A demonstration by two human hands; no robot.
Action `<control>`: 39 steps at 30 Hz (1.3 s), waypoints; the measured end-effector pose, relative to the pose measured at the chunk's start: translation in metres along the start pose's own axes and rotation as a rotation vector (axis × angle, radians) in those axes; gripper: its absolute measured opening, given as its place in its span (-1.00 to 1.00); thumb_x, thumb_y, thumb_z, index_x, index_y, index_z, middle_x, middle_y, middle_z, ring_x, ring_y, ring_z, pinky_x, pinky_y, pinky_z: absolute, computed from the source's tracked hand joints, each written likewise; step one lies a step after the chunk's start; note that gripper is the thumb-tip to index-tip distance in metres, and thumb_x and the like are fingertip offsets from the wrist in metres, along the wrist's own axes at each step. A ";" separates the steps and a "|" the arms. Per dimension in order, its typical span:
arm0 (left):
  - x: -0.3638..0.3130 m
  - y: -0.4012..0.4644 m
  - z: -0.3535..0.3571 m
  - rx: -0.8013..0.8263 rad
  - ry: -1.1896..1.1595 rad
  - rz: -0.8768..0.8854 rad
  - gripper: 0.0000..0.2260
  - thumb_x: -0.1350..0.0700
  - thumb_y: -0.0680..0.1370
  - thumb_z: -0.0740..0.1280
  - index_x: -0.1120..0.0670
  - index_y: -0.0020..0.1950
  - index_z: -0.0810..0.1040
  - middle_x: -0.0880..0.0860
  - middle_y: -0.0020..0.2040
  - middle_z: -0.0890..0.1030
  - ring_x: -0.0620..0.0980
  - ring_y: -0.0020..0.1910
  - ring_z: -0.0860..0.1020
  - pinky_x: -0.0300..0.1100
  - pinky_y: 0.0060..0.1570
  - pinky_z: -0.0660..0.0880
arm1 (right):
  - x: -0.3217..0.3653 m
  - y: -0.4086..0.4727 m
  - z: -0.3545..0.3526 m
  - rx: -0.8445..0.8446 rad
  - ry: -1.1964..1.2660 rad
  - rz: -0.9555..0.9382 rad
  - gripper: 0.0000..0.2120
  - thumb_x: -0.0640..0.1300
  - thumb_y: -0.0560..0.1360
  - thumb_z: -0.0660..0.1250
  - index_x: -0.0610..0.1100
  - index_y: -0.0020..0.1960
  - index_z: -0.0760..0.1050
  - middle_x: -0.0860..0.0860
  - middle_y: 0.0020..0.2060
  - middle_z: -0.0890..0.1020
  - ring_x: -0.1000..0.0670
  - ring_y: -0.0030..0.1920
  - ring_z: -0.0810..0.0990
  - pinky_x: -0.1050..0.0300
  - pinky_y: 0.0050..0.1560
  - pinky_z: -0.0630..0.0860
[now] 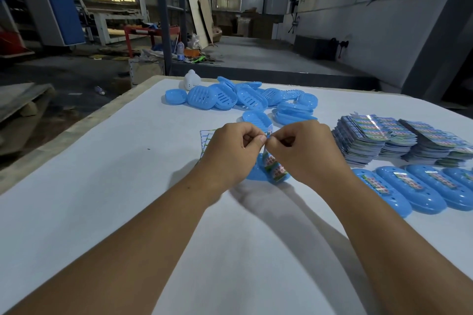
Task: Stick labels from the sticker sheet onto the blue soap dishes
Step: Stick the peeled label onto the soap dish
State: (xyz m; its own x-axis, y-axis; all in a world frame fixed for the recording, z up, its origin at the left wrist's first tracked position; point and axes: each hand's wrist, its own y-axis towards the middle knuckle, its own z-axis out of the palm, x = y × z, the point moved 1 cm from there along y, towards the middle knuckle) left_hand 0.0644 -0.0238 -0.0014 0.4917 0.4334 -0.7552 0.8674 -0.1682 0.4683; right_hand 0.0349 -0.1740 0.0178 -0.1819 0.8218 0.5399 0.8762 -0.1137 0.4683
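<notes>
1. Head view: the label (pixel 271 165) hangs between your hands, just above a blue soap dish (pixel 258 174) on the tabletop (pixel 128 161), likely ready to press down.
2. Your left hand (pixel 230 153) and right hand (pixel 304 151) both pinch its top edge with curled fingers, keeping it taut.
3. A sticker sheet (pixel 206 139) lies behind your left hand.
4. Labelled dishes (pixel 409 189) line up at right, unlabelled dishes (pixel 238 97) piled farther away.
</notes>
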 end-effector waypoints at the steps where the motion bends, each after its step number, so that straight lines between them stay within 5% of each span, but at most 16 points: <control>1: 0.000 0.000 -0.001 0.005 0.015 0.008 -0.91 0.10 0.58 0.39 -0.02 -0.11 0.65 -0.12 -0.25 0.64 -0.26 -0.25 0.54 -0.44 -0.23 0.43 | -0.001 0.000 0.000 0.012 -0.007 -0.010 -0.77 -0.01 0.47 0.37 -0.01 -0.33 0.65 0.11 -0.52 0.58 0.06 -0.44 0.50 0.22 -0.45 0.35; 16: -0.002 -0.002 -0.001 0.040 0.040 0.052 -0.85 0.12 0.58 0.37 -0.11 -0.14 0.62 -0.18 -0.26 0.63 -0.22 -0.21 0.57 -0.41 -0.18 0.46 | 0.001 0.001 0.001 0.023 -0.089 -0.026 -0.81 0.02 0.45 0.37 -0.03 -0.29 0.65 0.10 -0.47 0.61 0.06 -0.38 0.57 0.15 -0.35 0.51; 21: -0.001 0.001 0.000 0.008 0.047 0.042 -0.89 0.07 0.58 0.39 -0.09 -0.14 0.61 -0.17 -0.27 0.62 -0.27 -0.21 0.55 -0.47 -0.24 0.43 | 0.000 0.001 -0.002 -0.002 -0.043 0.011 -0.77 0.08 0.42 0.36 0.03 -0.37 0.59 0.15 -0.52 0.60 0.14 -0.44 0.56 0.29 -0.44 0.35; 39: 0.003 0.001 -0.002 0.022 0.015 0.010 -0.90 0.08 0.58 0.40 0.02 -0.10 0.69 -0.10 -0.26 0.64 -0.22 -0.24 0.53 -0.29 -0.21 0.45 | 0.001 -0.002 -0.001 0.042 -0.085 -0.059 -0.78 -0.03 0.50 0.35 -0.09 -0.26 0.63 0.00 -0.44 0.62 -0.09 -0.35 0.58 -0.01 -0.30 0.56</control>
State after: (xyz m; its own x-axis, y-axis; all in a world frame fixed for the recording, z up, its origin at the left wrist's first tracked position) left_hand 0.0669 -0.0206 -0.0023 0.4996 0.4446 -0.7435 0.8639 -0.1918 0.4657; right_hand 0.0328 -0.1734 0.0185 -0.1965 0.8711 0.4500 0.8833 -0.0420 0.4670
